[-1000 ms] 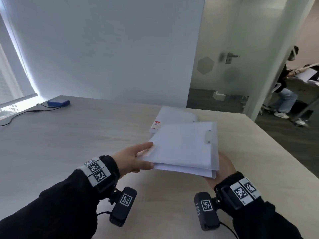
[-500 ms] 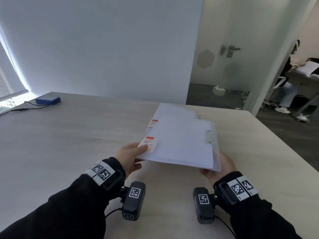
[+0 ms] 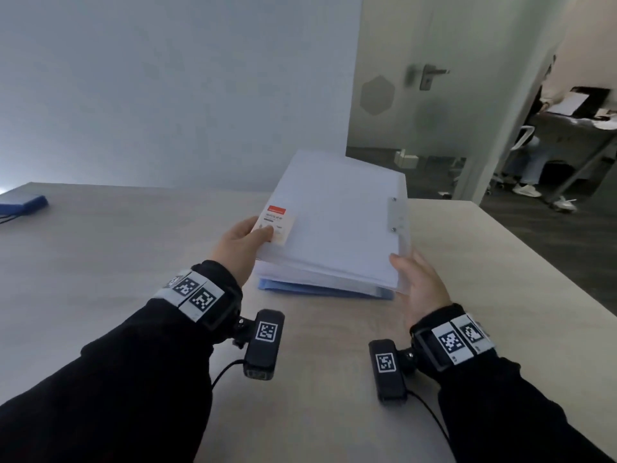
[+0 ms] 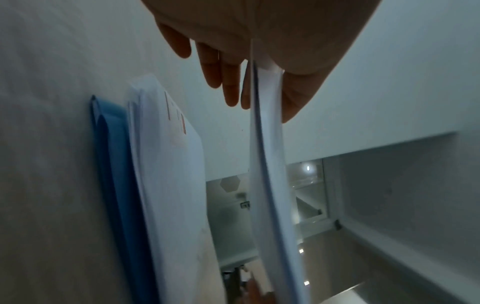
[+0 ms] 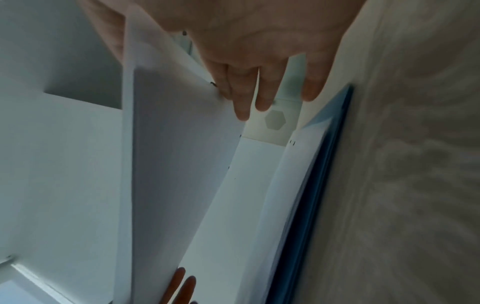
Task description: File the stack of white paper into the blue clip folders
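Both hands hold a pale clip folder (image 3: 334,222) filled with white paper, tilted just above a stack of similar folders (image 3: 287,270) on the table. My left hand (image 3: 240,242) pinches its left edge, thumb on the red and white label (image 3: 275,225). At the near right corner my right hand (image 3: 420,282) has its thumb on the edge and its fingers underneath. A metal clip (image 3: 394,213) shows at the right side. A blue folder (image 3: 317,290) lies lowest in the stack. The left wrist view shows the gap between the held folder (image 4: 270,164) and the stack (image 4: 168,174).
The pale wooden table (image 3: 100,245) ends close on the right (image 3: 534,262). A blue box with a cable (image 3: 23,203) sits at the far left. Behind stand a white wall and a glass door (image 3: 427,75); a seated person (image 3: 531,155) is beyond it.
Both hands carried the filled folder away from me and over the stack at the back. My left thumb shifted onto the label, and my right hand slid to the near right corner.
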Motion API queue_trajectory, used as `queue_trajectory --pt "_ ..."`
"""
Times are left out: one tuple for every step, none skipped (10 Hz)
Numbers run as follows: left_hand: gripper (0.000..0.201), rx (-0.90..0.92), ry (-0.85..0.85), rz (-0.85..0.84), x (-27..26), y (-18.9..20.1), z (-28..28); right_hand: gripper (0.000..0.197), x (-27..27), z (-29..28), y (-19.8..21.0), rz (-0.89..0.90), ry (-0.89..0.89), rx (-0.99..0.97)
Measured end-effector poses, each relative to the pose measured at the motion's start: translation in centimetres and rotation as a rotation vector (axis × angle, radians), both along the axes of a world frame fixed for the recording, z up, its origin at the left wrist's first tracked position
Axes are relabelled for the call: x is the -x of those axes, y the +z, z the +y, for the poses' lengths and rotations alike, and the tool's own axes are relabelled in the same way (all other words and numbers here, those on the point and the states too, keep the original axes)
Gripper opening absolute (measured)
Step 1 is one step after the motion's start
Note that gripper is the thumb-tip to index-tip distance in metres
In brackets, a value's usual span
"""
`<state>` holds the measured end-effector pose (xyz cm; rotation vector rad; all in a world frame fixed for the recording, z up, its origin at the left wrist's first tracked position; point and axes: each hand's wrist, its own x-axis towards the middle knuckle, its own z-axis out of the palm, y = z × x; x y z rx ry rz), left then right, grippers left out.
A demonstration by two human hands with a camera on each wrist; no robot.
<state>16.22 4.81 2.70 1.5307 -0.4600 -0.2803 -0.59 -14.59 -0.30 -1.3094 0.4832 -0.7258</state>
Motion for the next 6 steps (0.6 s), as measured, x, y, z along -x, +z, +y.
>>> queue_trajectory --pt "0.017 -0.109 0.001 -0.072 -2.1 -0.8 -0.7 0.021 -1.4 -1.1 0.4 0.106 0.056 0.156" --pt "0.014 -0.211 0.022 -0.062 -3.8 -2.2 -0.9 0.016 -2.8 -2.0 0.2 0.286 0.113 0.283" --pt "0.012 -0.265 0.045 -0.035 -4.3 -3.7 -1.5 0.020 -3.4 -2.8 -0.7 0.400 0.093 0.359" --pt "0.027 -0.310 0.037 -0.056 -3.3 -4.6 -2.3 0.011 -3.2 -3.9 -1.3 0.364 0.057 0.329" --pt "0.027 -0.269 0.051 0.000 -2.3 -5.0 -2.6 0.040 -2.9 -5.0 -2.4 0.310 0.010 0.212" --pt "0.033 -0.253 0.073 0.066 -2.0 -5.2 -2.0 0.066 -3.0 -5.6 -3.4 0.255 -0.056 0.125"
